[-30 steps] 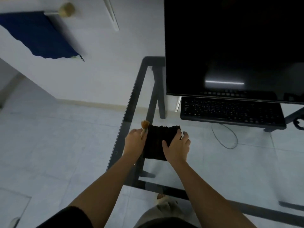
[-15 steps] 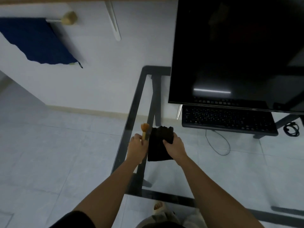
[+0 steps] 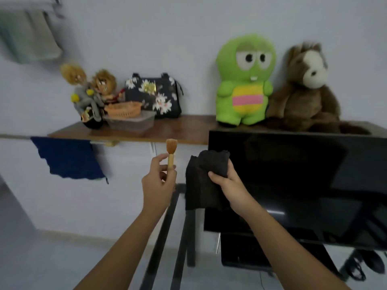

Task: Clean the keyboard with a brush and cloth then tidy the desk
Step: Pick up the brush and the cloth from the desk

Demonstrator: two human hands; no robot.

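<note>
The small brush (image 3: 171, 151) stands upright, bristles up, its handle pinched in the left hand (image 3: 158, 185), raised just below the wooden shelf (image 3: 180, 130). Beside it the right hand (image 3: 228, 183) grips the dark cloth (image 3: 203, 185), which hangs at the left edge of the monitor (image 3: 303, 185). The blurred dark slab beneath is probably the keyboard (image 3: 240, 254).

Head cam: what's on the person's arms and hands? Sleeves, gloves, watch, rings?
No gloves on the left hand or right hand. The left forearm and right forearm are uncovered down to the frame's bottom edge: no sleeve, watch or bracelet shows. No ring visible, though blur could hide a thin one.
</note>
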